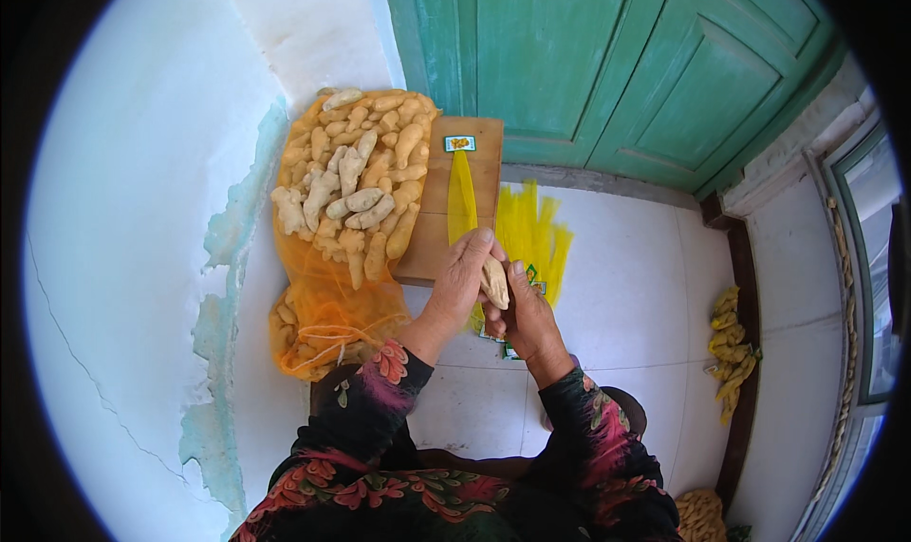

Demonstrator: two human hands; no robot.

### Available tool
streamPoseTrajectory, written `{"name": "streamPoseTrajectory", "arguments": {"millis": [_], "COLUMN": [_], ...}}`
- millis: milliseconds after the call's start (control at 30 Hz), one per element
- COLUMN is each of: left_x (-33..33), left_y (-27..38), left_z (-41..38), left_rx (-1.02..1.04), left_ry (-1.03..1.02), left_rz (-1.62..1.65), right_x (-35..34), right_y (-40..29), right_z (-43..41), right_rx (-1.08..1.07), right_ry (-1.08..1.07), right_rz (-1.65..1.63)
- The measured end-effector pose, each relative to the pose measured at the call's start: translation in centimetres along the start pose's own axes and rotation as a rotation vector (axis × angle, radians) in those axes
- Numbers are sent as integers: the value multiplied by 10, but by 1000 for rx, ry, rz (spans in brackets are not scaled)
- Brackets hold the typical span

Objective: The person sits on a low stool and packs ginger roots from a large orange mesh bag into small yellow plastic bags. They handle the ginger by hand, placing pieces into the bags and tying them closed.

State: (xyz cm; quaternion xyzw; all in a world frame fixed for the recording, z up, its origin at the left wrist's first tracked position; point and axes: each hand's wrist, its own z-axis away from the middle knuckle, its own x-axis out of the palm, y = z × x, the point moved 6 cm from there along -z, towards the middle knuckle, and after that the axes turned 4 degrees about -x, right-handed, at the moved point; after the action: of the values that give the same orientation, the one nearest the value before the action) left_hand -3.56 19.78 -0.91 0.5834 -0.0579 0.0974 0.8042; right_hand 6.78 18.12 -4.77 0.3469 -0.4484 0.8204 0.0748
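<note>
A knobbly pale-brown root tuber is held between my two hands, above the floor just past the front right of a wooden board. My left hand grips its upper end with the fingers wrapped over it. Against its right side rests the thumb of my right hand, whose fingers curl beneath the lower end. Behind my left hand, a flat yellow mesh net with a printed label lies along the wooden board. Part of the net is hidden by that hand.
An orange mesh sack heaped with similar tubers stands left of the board, beside a peeling wall. Several yellow nets lie fanned on the tiled floor. Filled yellow nets sit by the right wall. Green doors stand ahead.
</note>
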Motion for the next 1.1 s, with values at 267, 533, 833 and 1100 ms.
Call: {"name": "streamPoseTrajectory", "arguments": {"millis": [267, 533, 833, 1100], "left_x": [-5, 4, -9, 2], "left_y": [-1, 12, 6, 1], "left_z": [-13, -6, -8, -12], "left_rx": [87, 170, 126, 172], "left_ry": [-65, -175, 75, -127], "left_rz": [340, -95, -140, 264], "right_x": [7, -4, 10, 7], "right_y": [-15, -18, -7, -9], "right_z": [-2, -4, 2, 0], "right_rx": [-249, -246, -198, -120], "right_ry": [-62, -37, -101, -73], "right_rz": [267, 91, 208, 102]}}
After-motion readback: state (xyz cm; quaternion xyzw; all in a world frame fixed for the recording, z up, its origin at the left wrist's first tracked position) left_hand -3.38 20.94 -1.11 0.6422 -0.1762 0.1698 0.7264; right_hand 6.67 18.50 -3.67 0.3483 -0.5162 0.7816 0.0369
